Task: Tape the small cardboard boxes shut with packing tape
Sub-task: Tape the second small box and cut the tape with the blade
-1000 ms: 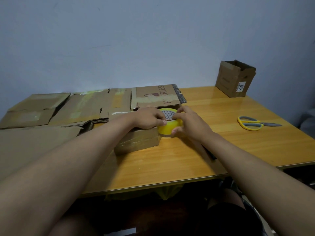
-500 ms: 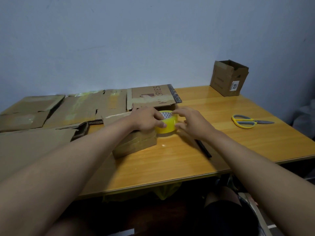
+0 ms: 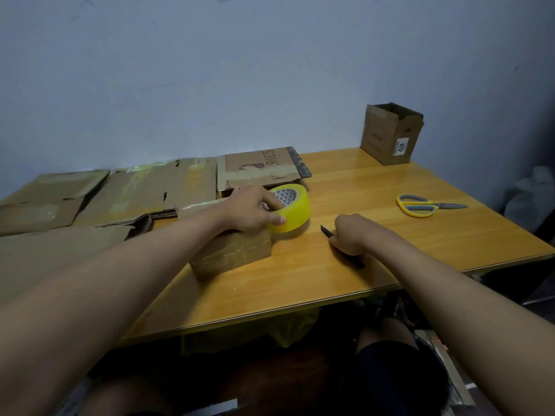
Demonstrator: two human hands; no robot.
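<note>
A small taped cardboard box sits mid-table. My left hand rests on its top and grips a yellow roll of packing tape, thumb on the outside and fingers in the core. The roll leans at the box's right end. To the right, my right hand is curled around a thin black knife or pen lying on the wooden table. Its dark tip shows left of the fingers and its other end pokes out below the wrist.
Flattened cardboard sheets cover the table's left and back. A printed flat box lies behind the roll. An open brown box stands at the far right corner. Yellow-handled scissors lie on the right.
My right hand has left the tape roll and dropped right and nearer, closing on the black tool. My left hand keeps hold of the roll on the box.
</note>
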